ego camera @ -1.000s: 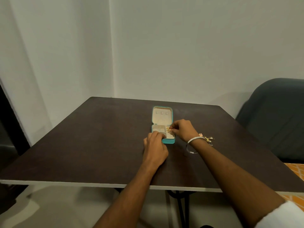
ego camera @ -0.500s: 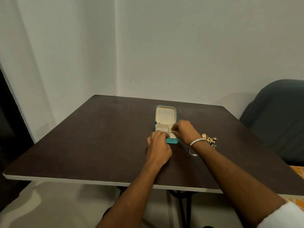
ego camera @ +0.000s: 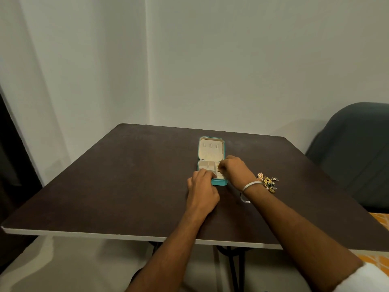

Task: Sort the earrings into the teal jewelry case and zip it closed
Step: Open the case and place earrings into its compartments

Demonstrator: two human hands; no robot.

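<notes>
The teal jewelry case (ego camera: 211, 153) lies open in the middle of the dark table (ego camera: 130, 175), lid tilted back, cream lining and small compartments showing. My left hand (ego camera: 202, 186) holds the case's near left corner, fingers curled over its edge. My right hand (ego camera: 233, 170) hovers over the right compartments and pinches a small gold earring (ego camera: 219, 170) at its fingertips. A pile of several gold and coloured earrings (ego camera: 267, 182) lies on the table just right of my right wrist.
A silver bangle (ego camera: 251, 185) sits on my right wrist. A dark upholstered chair (ego camera: 353, 157) stands at the right edge of the table. White walls meet in a corner behind the table.
My hands stay at the case. The right hand has shifted slightly over the right compartments with the earring. The camera view has drifted a little.
</notes>
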